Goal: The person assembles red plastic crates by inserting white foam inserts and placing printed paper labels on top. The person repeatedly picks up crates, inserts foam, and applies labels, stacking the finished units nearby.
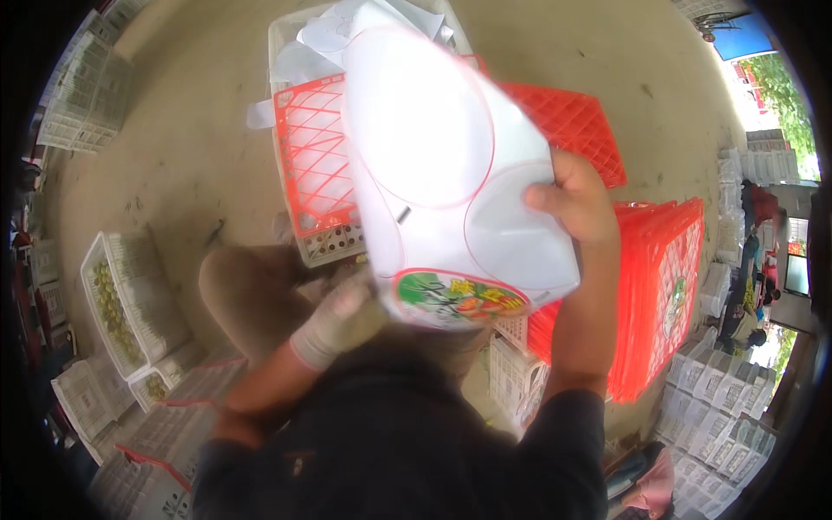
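Observation:
A large white sheet (425, 130), printed with red circle outlines and a colourful oval label, is held up in front of me, bent and tilted. My right hand (576, 195) grips its right edge, thumb on the near face and fingers partly hidden behind. At its lower left edge is my left hand (347, 316), in a pale glove; blur and the sheet hide its fingers. Behind the sheet, a red mesh-patterned crate panel (316, 160) lies over a white crate (286, 43), with more loose white sheets on top.
Red plastic crate panels (659, 295) stand stacked at my right. A white crate of small green-yellow fruit (117, 312) sits on the floor to the left. Stacked white crates (719, 399) line the right side, where people (754, 286) are farther off.

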Demonstrator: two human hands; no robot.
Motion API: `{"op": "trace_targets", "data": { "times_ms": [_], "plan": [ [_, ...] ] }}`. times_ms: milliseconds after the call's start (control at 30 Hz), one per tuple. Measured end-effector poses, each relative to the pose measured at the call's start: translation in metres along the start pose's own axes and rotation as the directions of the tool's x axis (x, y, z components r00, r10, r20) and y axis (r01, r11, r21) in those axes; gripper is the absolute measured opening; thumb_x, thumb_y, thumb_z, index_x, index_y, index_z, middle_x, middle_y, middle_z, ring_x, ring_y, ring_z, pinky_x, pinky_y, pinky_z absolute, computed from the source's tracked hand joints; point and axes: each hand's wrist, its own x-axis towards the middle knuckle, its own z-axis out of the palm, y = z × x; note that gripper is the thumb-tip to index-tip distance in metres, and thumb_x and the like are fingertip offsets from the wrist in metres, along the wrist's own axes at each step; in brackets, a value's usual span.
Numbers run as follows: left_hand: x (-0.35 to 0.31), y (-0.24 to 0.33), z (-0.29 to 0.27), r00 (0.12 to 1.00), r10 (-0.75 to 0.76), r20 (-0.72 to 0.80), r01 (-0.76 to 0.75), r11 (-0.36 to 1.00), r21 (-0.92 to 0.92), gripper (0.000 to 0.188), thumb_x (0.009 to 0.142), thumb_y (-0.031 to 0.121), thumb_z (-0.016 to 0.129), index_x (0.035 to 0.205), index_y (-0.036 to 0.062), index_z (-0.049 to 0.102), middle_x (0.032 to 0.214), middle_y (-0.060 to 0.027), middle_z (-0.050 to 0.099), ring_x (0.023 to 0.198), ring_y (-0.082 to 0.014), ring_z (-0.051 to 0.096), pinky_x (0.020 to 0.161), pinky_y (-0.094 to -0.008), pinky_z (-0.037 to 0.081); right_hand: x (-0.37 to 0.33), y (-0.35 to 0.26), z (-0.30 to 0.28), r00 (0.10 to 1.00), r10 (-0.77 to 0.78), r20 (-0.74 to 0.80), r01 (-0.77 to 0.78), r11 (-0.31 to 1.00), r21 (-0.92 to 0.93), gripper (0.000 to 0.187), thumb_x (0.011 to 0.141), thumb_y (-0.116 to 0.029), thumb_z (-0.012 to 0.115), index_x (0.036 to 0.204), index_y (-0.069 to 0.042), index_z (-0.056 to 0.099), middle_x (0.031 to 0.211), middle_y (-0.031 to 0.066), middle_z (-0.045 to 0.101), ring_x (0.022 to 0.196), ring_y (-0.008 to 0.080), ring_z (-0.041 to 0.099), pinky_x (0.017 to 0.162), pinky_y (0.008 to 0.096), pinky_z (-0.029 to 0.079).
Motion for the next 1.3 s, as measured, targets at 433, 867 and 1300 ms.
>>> {"op": "trace_targets", "data": {
  "times_ms": [433, 867, 1300],
  "plan": [
    [-0.002, 0.048, 0.033, 0.624, 0.618, -0.478, -0.455, 0.785, 0.42, 0.019, 0.088, 0.0, 0.059, 0.104, 0.0005, 0.069, 0.103, -0.0006, 0.066, 0.1, -0.0118, 0.059, 0.089, -0.0293, 0.048, 0.054, -0.003, 0.07, 0.672, -0.662, -0.332, 0.195, 0.591, -0.783, 0.036, 0.086, -0.02, 0.075, 0.116, -0.002, 0.067, 0.113, 0.014, 0.066, 0.101, 0.0308, 0.065, 0.089, 0.0383, 0.051],
    [0.016, 0.039, 0.025, 0.442, 0.817, -0.372, -0.45, 0.56, 0.696, 0.017, 0.097, 0.009, 0.063, 0.113, 0.0045, 0.067, 0.101, -0.0001, 0.069, 0.088, -0.0084, 0.061, 0.076, -0.0261, 0.05, 0.043, 0.061, 0.182, 0.574, -0.819, 0.008, 0.405, 0.275, -0.872, 0.024, 0.076, -0.011, 0.077, 0.098, -0.003, 0.07, 0.097, 0.007, 0.07, 0.079, 0.0219, 0.07, 0.066, 0.0316, 0.056],
    [0.009, 0.03, 0.009, 0.384, 0.899, -0.212, -0.207, 0.308, 0.929, 0.015, 0.094, 0.002, 0.063, 0.107, 0.0039, 0.071, 0.098, -0.0027, 0.072, 0.086, -0.0131, 0.063, 0.08, -0.03, 0.051, 0.039, 0.061, 0.195, 0.621, -0.783, 0.02, 0.24, 0.166, -0.956, 0.02, 0.076, -0.006, 0.072, 0.096, -0.001, 0.069, 0.086, 0.0073, 0.07, 0.065, 0.021, 0.067, 0.058, 0.0296, 0.054]
  ]
}}
